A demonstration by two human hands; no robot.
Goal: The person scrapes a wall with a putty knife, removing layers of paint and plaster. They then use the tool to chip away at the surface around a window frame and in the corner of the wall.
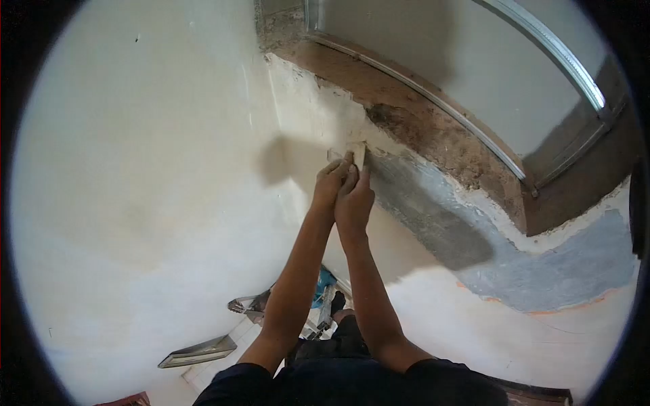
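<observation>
Both arms reach up to the wall, and the hands meet side by side below the rough ledge. My right hand (355, 197) is closed with its fingertips on a small pale flat piece (359, 154), perhaps a scraper or sanding pad, which lies against the wall. My left hand (330, 184) is closed right beside it, its fingers reaching the same piece; a light edge shows past its fingertips. The fingers hide most of the piece. Just to the right is a patch of grey plaster (433, 210) on the off-white wall (156, 169).
A broken brown ledge (433, 135) runs under a window's metal frame (433, 98), above and right of my hands. Below, a plasterer's float or similar flat tool (198, 352) and a blue object (323, 284) are near the floor. A wall corner is close on the left.
</observation>
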